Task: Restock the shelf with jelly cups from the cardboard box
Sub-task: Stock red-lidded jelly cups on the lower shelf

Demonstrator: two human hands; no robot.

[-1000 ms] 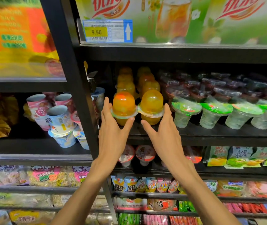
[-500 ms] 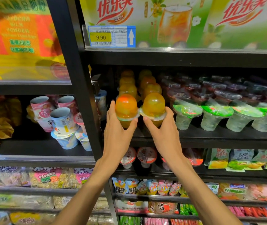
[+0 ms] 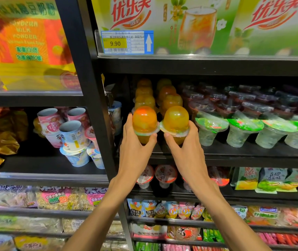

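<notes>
black shelf [image 3: 235,151] | orange jelly cups [image 3: 144,100] rows | green-lidded cups [image 3: 244,131] right

Both forearms are bare, the left hand [image 3: 135,151] and right hand [image 3: 186,151] without gloves, rings or watch.

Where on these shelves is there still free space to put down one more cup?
Bare black board shows on the left bay shelf, in front of the leaning paper cups. The jelly shelf has only a front strip below the green-lidded cups; its rows are crowded.
</notes>
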